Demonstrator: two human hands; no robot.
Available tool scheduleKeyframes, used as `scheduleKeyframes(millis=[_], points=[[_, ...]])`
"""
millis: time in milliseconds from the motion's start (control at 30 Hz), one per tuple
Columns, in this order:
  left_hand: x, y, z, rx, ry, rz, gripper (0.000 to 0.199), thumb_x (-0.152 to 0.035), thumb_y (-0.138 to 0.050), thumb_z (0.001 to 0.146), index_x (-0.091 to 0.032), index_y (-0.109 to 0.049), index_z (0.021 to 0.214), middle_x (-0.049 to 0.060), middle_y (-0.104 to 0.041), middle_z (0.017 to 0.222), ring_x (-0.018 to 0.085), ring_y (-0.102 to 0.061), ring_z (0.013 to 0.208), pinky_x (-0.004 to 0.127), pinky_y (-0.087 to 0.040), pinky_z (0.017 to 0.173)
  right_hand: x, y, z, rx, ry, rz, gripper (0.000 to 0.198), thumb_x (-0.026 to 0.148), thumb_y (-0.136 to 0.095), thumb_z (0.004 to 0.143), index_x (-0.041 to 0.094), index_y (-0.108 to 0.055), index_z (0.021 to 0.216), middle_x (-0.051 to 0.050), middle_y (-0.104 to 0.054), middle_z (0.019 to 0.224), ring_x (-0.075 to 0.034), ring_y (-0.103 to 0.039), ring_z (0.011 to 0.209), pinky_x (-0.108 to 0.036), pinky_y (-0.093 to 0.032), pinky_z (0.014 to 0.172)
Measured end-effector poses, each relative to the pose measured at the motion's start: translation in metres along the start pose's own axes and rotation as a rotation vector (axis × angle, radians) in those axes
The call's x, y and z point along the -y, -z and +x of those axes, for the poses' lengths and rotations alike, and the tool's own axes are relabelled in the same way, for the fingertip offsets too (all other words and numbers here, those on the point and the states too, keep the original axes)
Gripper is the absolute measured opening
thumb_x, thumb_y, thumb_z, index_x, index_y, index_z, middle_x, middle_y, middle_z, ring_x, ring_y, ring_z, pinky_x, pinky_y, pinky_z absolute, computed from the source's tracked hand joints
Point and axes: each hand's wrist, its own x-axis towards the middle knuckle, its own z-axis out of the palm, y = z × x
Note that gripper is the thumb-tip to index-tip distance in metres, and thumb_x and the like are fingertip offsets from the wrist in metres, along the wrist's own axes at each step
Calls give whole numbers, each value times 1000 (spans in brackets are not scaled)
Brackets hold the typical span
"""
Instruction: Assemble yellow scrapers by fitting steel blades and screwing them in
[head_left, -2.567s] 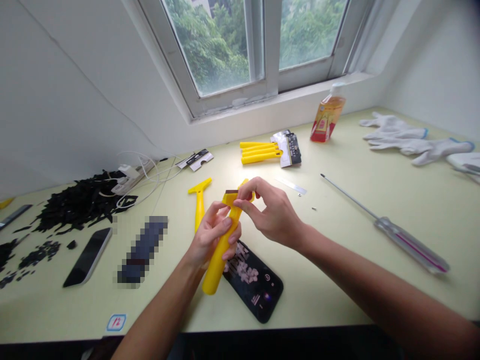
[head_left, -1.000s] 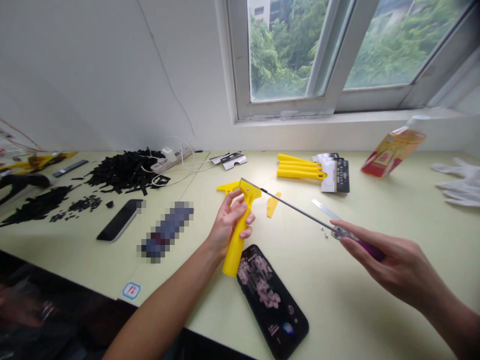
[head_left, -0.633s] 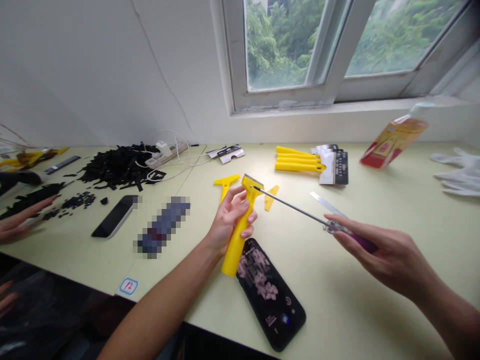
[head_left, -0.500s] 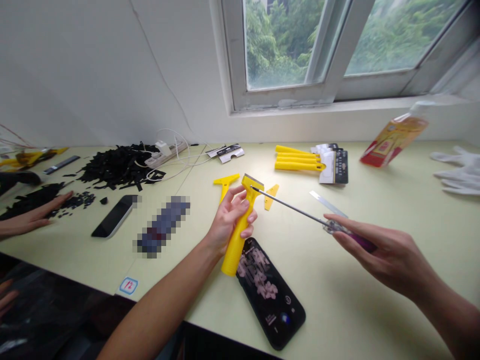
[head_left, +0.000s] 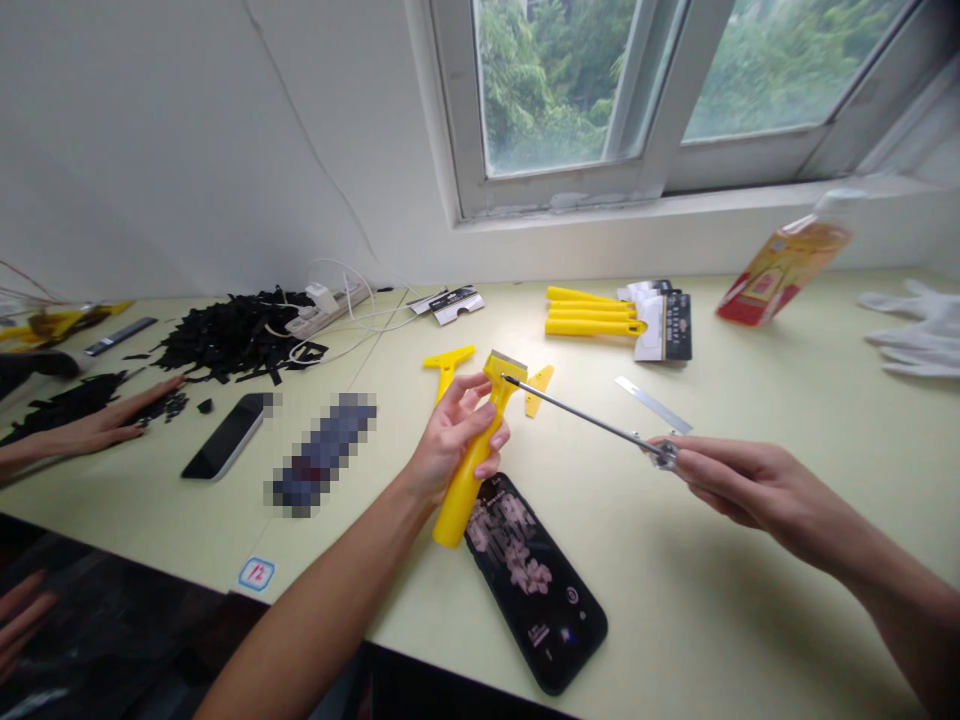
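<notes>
My left hand (head_left: 461,435) is closed around the handle of a yellow scraper (head_left: 466,487), tilted with its head up. A metal edge shows along the top of that head. My right hand (head_left: 739,480) grips a screwdriver (head_left: 581,415) by its handle, which the fingers mostly cover. The screwdriver's tip touches the scraper head. Behind the head lies a small yellow plate (head_left: 539,391) with holes. Another yellow scraper part (head_left: 448,365) lies just beyond my left hand. A thin metal blade (head_left: 654,404) rests on the table beyond my right hand.
A black phone (head_left: 536,590) lies below the scraper. Farther back are yellow handles (head_left: 589,312) with card packaging (head_left: 664,325), a tilted bottle (head_left: 784,265) and a white glove (head_left: 919,330). On the left are black strips (head_left: 232,335), a power strip (head_left: 330,308), another phone (head_left: 226,437) and a co-worker's hand (head_left: 112,420).
My right hand has shifted its hold on the screwdriver, covering more of the handle. The tip stays at the scraper head. The co-worker's hand has moved right over the small black pieces.
</notes>
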Motion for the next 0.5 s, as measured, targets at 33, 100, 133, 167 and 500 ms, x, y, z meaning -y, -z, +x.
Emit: scheduleKeyframes(millis=[33,100,133,167,500], points=[[0,0,0,7,-6,16,25,-20,-65,86,-31,-55,106,3,-44,123,4,-53,59,11,-36,34,2,1,0,40,-32,48,46,62,-58,87,19,-71,94,0,-46,61,-11,-40,53,-21,-32,43],[-1,1,1,15,-34,64,24,-21,-67,85,-29,-55,104,4,-45,124,4,-53,58,12,-37,33,5,3,-1,101,-66,95,46,62,-55,88,17,-67,82,0,-43,60,-9,-36,50,-20,-29,42],[-1,1,1,14,-51,97,24,-22,-68,84,-28,-55,104,4,-46,122,4,-53,58,12,-37,32,6,4,-2,118,-63,98,47,61,-54,89,17,-66,79,0,-43,59,-9,-35,49,-20,-28,40],[-1,2,1,7,-68,132,25,-23,-69,84,-28,-55,104,4,-46,120,4,-53,58,13,-38,32,7,5,-3,114,-42,83,47,60,-53,90,17,-67,79,0,-44,59,-9,-35,48,-20,-28,39],[-4,5,6,-107,-108,205,25,-24,-69,83,-27,-54,104,4,-45,121,4,-54,59,13,-38,33,23,-9,-19,-498,580,-150,30,33,-74,79,24,-61,105,-7,-65,107,-20,-68,84,-25,-60,71]])
